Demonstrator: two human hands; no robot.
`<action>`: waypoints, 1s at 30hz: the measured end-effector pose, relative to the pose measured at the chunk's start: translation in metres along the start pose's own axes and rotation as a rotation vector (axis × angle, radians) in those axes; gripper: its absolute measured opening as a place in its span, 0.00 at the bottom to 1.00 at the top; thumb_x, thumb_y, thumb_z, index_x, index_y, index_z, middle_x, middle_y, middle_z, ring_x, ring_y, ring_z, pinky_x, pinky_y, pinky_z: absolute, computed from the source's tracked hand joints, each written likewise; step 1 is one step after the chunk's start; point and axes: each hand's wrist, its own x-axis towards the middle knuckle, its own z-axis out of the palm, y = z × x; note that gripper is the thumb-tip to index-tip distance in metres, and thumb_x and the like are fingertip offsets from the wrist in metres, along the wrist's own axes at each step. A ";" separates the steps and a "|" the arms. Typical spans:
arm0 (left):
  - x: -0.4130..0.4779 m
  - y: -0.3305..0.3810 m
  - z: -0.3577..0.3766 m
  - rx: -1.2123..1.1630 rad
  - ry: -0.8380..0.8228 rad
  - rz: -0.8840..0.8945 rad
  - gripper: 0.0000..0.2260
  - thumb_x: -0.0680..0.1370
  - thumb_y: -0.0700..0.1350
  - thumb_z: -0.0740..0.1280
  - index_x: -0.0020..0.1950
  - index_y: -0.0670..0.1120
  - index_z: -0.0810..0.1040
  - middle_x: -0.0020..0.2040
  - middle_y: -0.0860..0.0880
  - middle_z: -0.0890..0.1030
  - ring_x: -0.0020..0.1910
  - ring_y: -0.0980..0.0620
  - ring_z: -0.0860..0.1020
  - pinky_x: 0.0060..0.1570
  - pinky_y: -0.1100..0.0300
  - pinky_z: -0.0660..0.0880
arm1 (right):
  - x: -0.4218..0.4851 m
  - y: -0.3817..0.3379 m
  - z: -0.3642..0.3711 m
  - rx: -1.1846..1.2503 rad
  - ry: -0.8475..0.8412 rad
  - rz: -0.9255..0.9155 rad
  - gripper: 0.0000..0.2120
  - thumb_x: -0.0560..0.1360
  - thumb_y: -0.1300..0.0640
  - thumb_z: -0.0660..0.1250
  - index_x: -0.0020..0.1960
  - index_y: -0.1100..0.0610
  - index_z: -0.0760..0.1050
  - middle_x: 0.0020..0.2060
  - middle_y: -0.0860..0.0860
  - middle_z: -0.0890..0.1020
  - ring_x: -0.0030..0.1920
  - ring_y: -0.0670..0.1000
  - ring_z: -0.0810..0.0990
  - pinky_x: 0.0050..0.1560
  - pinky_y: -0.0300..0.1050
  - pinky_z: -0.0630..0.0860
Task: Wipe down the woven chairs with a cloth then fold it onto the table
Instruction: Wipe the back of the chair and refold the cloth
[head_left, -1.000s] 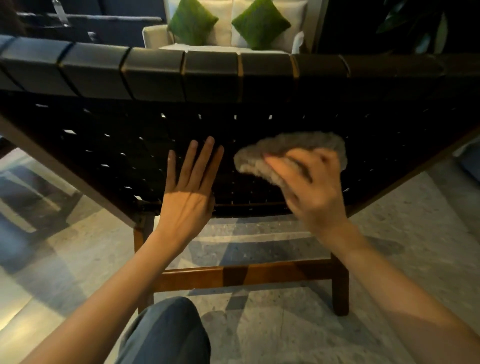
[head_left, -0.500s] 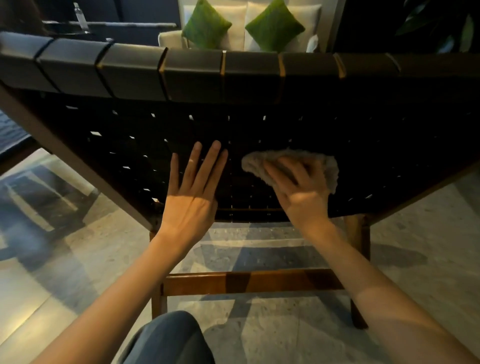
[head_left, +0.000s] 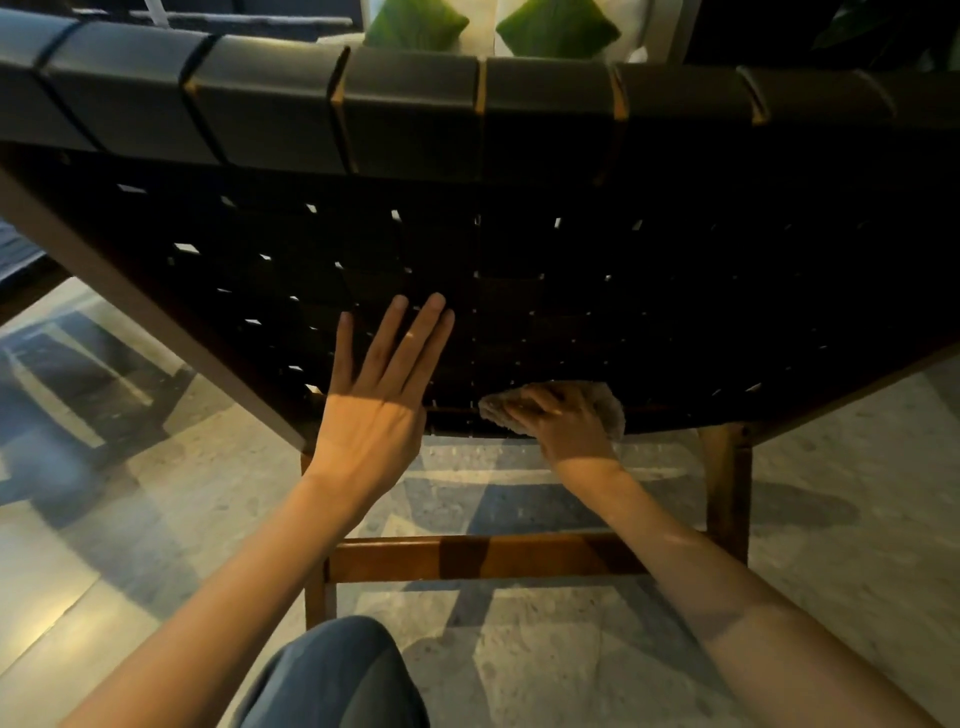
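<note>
A dark woven chair back (head_left: 649, 270) on a wooden frame fills the upper half of the head view, seen from behind. My left hand (head_left: 382, 395) lies flat on the weave near its lower edge, fingers straight and together. A beige fluffy cloth (head_left: 613, 413) is bunched under my right hand (head_left: 563, 423), whose fingers curl over it and press it against the bottom edge of the weave, just right of my left hand. Most of the cloth is hidden beneath that hand.
A wooden crossbar (head_left: 483, 556) and rear legs (head_left: 727, 493) stand below the chair back on a speckled stone floor (head_left: 857, 519). My knee in blue trousers (head_left: 332, 675) is at the bottom. A pale sofa with green cushions (head_left: 556, 26) sits beyond the chair.
My right hand has slid the cloth down the weave from mid-height to the bottom edge. My left hand has stayed flat in the same spot on the chair back.
</note>
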 end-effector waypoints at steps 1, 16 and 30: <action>-0.002 0.000 -0.002 0.006 -0.011 -0.006 0.37 0.73 0.39 0.67 0.78 0.45 0.52 0.78 0.45 0.50 0.76 0.43 0.47 0.72 0.37 0.48 | 0.000 -0.001 -0.002 -0.020 -0.065 0.003 0.26 0.72 0.69 0.62 0.67 0.50 0.74 0.64 0.55 0.75 0.59 0.64 0.74 0.56 0.56 0.75; -0.014 -0.038 -0.028 0.000 -0.039 -0.162 0.40 0.72 0.43 0.70 0.78 0.45 0.52 0.77 0.46 0.43 0.76 0.45 0.39 0.72 0.41 0.39 | 0.036 -0.039 -0.176 -0.065 1.026 -0.137 0.10 0.76 0.62 0.69 0.57 0.57 0.80 0.54 0.54 0.72 0.48 0.56 0.70 0.42 0.47 0.72; -0.014 -0.050 -0.013 0.020 0.015 -0.101 0.38 0.73 0.39 0.69 0.78 0.45 0.52 0.77 0.45 0.47 0.76 0.42 0.47 0.71 0.38 0.47 | 0.048 -0.039 -0.057 -0.179 0.729 -0.190 0.18 0.74 0.62 0.67 0.62 0.52 0.79 0.58 0.51 0.67 0.49 0.60 0.67 0.43 0.52 0.77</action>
